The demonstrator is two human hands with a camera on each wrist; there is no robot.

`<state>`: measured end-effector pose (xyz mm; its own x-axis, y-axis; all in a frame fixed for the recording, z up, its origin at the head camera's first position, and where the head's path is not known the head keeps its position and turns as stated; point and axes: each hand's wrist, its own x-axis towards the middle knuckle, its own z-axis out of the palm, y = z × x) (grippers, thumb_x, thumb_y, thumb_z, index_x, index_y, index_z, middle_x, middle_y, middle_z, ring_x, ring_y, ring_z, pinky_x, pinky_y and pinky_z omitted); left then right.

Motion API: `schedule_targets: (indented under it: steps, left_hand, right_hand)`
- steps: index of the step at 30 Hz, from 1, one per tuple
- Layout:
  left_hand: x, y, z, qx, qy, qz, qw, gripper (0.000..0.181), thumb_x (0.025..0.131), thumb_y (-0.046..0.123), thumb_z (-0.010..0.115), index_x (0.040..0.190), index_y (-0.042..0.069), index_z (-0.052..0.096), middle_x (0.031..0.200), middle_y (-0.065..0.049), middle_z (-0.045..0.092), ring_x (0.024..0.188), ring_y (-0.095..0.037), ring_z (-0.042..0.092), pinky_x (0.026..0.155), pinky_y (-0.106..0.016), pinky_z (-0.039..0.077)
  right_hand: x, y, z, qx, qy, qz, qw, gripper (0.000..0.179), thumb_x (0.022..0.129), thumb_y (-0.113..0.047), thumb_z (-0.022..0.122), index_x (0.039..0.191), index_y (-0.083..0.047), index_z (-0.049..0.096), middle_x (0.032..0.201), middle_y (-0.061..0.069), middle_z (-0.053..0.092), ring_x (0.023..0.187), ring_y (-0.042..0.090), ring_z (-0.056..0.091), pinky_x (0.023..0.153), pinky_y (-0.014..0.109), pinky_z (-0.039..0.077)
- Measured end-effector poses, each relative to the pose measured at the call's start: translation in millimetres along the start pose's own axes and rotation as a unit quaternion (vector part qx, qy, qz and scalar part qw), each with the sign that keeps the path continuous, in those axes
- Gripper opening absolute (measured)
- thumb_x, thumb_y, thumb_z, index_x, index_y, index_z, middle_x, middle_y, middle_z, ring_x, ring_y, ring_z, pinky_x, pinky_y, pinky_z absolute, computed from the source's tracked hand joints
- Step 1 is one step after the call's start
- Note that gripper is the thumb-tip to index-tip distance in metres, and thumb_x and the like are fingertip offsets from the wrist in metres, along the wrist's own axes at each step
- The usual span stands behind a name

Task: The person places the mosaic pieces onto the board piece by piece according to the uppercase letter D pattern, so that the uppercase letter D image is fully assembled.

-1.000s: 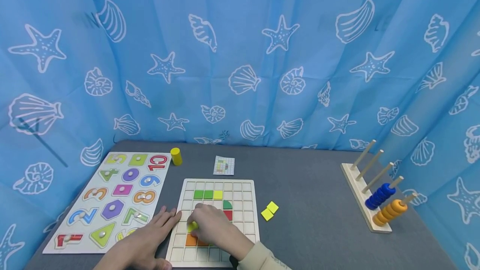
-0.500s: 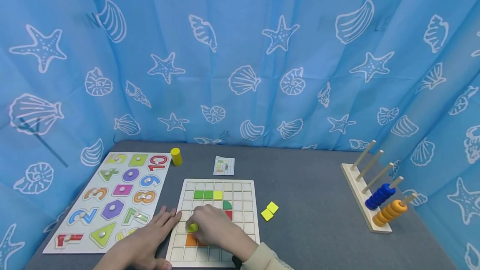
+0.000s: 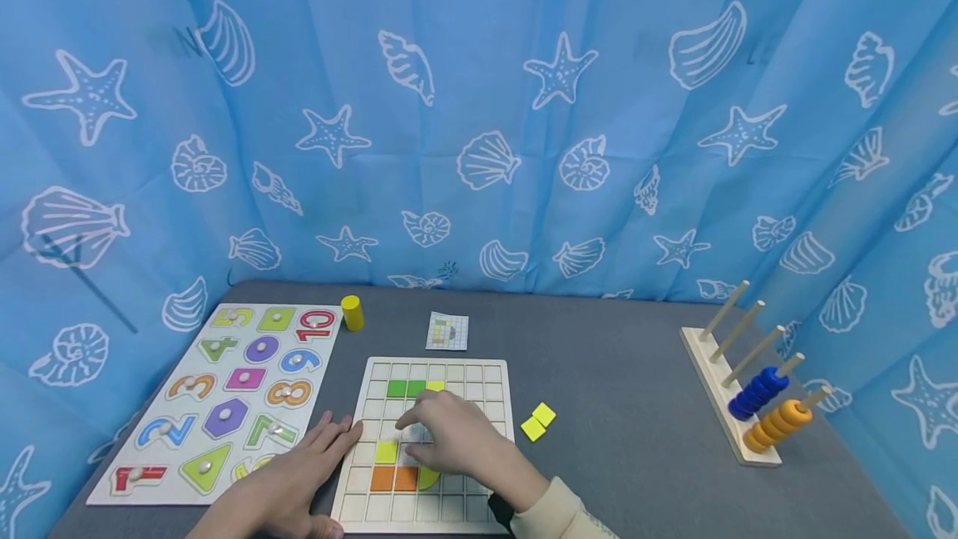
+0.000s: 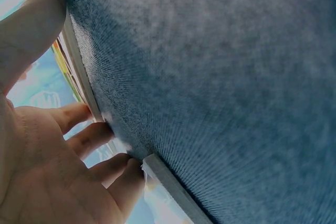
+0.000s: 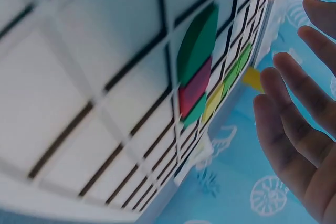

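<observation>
A white grid board (image 3: 449, 511) lies on the table in the head view. My right hand (image 3: 456, 437) hovers over its middle, fingers loosely bent and holding nothing. Just left of those fingers, a yellow square tile (image 3: 386, 452) sits in a cell above two orange tiles (image 3: 382, 479). Beside the orange pair, a rounded yellow-green piece (image 3: 428, 481) shows partly. Green tiles (image 3: 407, 388) line an upper row. A red tile (image 5: 194, 93) and dark green curved pieces (image 5: 198, 45) appear in the right wrist view. My left hand (image 3: 299, 472) rests against the board's left edge, fingers extended.
Two loose yellow tiles (image 3: 533, 428) lie right of the board. A small pattern card (image 3: 446, 343) and a yellow cylinder (image 3: 352, 313) stand behind it. Left is a number-and-shape puzzle (image 3: 243, 339); far right, a bead abacus (image 3: 771, 457). A blue curtain (image 3: 479, 215) hangs behind the table.
My right hand has let go of the yellow tile, which stays in its cell, and has moved right and slightly up. The left hand stays in place.
</observation>
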<state>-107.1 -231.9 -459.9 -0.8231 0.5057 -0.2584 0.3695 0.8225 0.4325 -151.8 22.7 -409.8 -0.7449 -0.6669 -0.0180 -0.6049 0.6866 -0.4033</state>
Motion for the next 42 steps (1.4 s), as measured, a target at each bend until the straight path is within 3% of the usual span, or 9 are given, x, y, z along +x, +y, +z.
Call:
schedule_targets:
  steps: [7, 19, 31, 39, 42]
  left_hand:
    - [1.1, 1.3, -0.3, -0.007, -0.005, -0.008, 0.9999, 0.120, 0.068, 0.060, 0.087, 0.158, 0.004, 0.031, 0.165, -0.025, 0.032, 0.152, -0.058, 0.020, 0.109, -0.074, 0.035]
    - [1.7, 1.1, -0.7, -0.007, -0.007, -0.008, 0.9999, 0.121, 0.068, 0.061, 0.087, 0.159, 0.003, 0.031, 0.164, -0.025, 0.032, 0.152, -0.058, 0.019, 0.109, -0.075, 0.035]
    - [0.0, 1.3, -0.4, -0.001, -0.004, -0.003, 1.0000, 0.120, 0.069, 0.061, 0.086, 0.159, 0.005, 0.031, 0.165, -0.024, 0.031, 0.152, -0.057, 0.021, 0.109, -0.074, 0.036]
    - [-0.3, 2.4, -3.7, -0.009, -0.010, 0.005, 0.9999, 0.117, 0.072, 0.057, 0.085, 0.159, 0.002, 0.029, 0.165, -0.026, 0.030, 0.151, -0.059, 0.019, 0.106, -0.074, 0.037]
    - [0.0, 1.9, -2.9, -0.007, -0.009, 0.002, 0.9999, 0.118, 0.071, 0.059, 0.085, 0.159, 0.003, 0.030, 0.165, -0.025, 0.030, 0.152, -0.058, 0.020, 0.107, -0.074, 0.037]
  right_hand:
    - [-15.8, 22.6, -9.5, 0.031, 0.020, 0.015, 0.9992, 0.023, 0.087, -0.016, 0.079, 0.110, -0.014, 0.080, 0.101, 0.001, 0.074, 0.073, 0.002, 0.049, 0.055, 0.017, 0.040]
    - [-47.7, 62.5, -18.8, 0.031, 0.042, 0.061, 0.9968, 0.022, 0.086, -0.014, 0.079, 0.108, -0.011, 0.080, 0.104, 0.006, 0.074, 0.087, 0.017, 0.065, 0.062, 0.026, 0.047]
    - [-73.4, 93.0, -17.6, 0.050, 0.045, 0.117, 0.9908, 0.025, 0.083, -0.009, 0.082, 0.108, -0.007, 0.079, 0.101, 0.006, 0.071, 0.079, 0.014, 0.055, 0.061, 0.028, 0.044]
    - [-81.1, 104.7, -19.2, 0.044, 0.038, 0.133, 0.9895, 0.032, 0.079, 0.005, 0.080, 0.110, -0.003, 0.079, 0.104, 0.009, 0.073, 0.091, 0.022, 0.065, 0.073, 0.043, 0.055]
    - [-80.9, 105.5, -18.5, 0.040, 0.038, 0.137, 0.9890, 0.033, 0.079, 0.006, 0.079, 0.110, -0.003, 0.079, 0.102, 0.008, 0.072, 0.088, 0.020, 0.064, 0.070, 0.040, 0.054]
